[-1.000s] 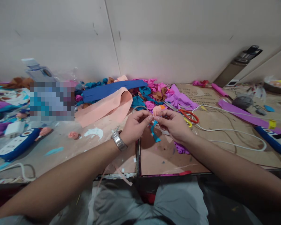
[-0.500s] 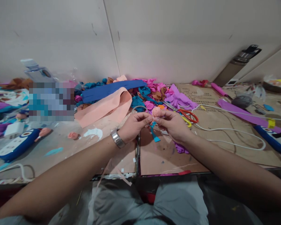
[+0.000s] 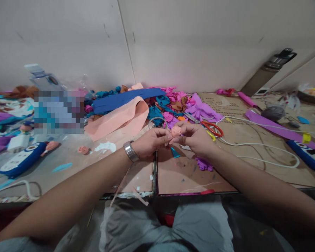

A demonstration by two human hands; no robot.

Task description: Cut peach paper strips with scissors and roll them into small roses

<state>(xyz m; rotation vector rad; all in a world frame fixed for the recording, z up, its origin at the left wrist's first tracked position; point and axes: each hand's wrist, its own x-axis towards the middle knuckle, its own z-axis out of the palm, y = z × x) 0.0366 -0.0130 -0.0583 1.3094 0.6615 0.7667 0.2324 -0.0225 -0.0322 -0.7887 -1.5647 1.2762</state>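
My left hand (image 3: 151, 141) and my right hand (image 3: 193, 137) meet over the middle of the wooden table (image 3: 246, 154). Both pinch a small peach rolled rose (image 3: 176, 131) between their fingertips. A teal scrap (image 3: 175, 152) hangs or lies just below the rose. My left wrist wears a metal watch (image 3: 129, 151). A thin peach strip (image 3: 120, 185) trails down from my left hand over the table's front edge.
A wide peach band (image 3: 118, 119) and a blue band (image 3: 126, 99) lie behind my hands among pink, purple and teal scraps (image 3: 183, 106). Orange-handled scissors (image 3: 211, 128) and a white cable (image 3: 259, 147) lie to the right. A finished peach rose (image 3: 82, 149) sits at left.
The peach rose has come up from behind my fingers and now shows fully between both hands. My hands have shifted slightly toward me.
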